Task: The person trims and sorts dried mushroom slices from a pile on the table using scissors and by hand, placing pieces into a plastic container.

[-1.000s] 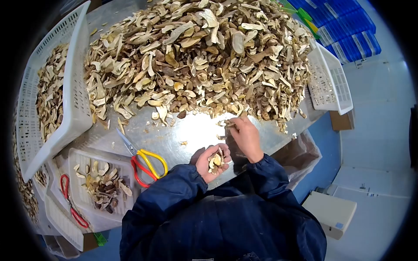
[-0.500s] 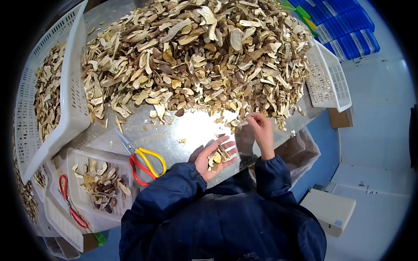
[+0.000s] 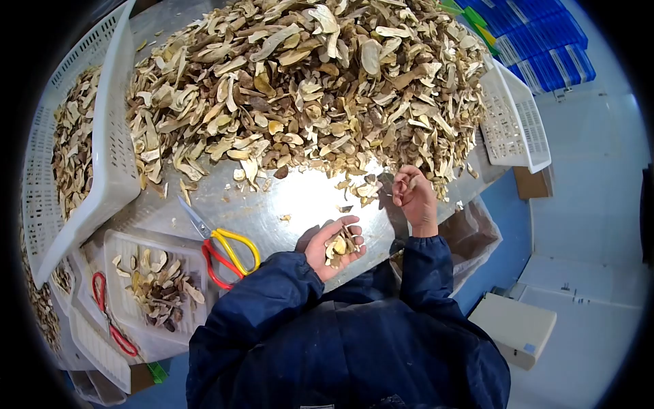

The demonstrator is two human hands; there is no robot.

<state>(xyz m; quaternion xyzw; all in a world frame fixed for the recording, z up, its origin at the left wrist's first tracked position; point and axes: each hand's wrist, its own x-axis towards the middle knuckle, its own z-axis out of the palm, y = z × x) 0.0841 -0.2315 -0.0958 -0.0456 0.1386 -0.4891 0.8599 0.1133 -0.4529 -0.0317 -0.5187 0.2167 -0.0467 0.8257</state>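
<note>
Cupped slices beside a heaped pile

In the head view, a metal worktop [image 3: 248, 204] spans the middle and left of the frame, glaring white near its centre. A perforated white crate [image 3: 117, 143] stands at the left, a smaller white basket [image 3: 499, 119] at the upper right. Blue crates [image 3: 541, 44] are stacked in the upper right corner, above pale wall panels [image 3: 579, 211]; blue floor [image 3: 509, 218] shows at the right, with a white box [image 3: 511, 330] at the lower right.

The dried, mushroom-like slices form a broad pile [image 3: 306, 88] across the top of the frame, cream to brown, many curled or ragged. More lie in a shallow tray [image 3: 124, 300] at the lower left, near yellow-and-red scissors [image 3: 207, 234] and a red-handled pair [image 3: 107, 313]. At centre, the left hand [image 3: 334, 247], palm up, cradles a few slices [image 3: 336, 245] under loosely curled fingers. The right hand [image 3: 414, 198] hangs by the pile's lower edge, fingers bent inward.

Whether the right hand grips anything cannot be told. Curled fingers partly cover the cradled slices. The frame cuts off the pile's top, and dark vignetting swallows the corners.
</note>
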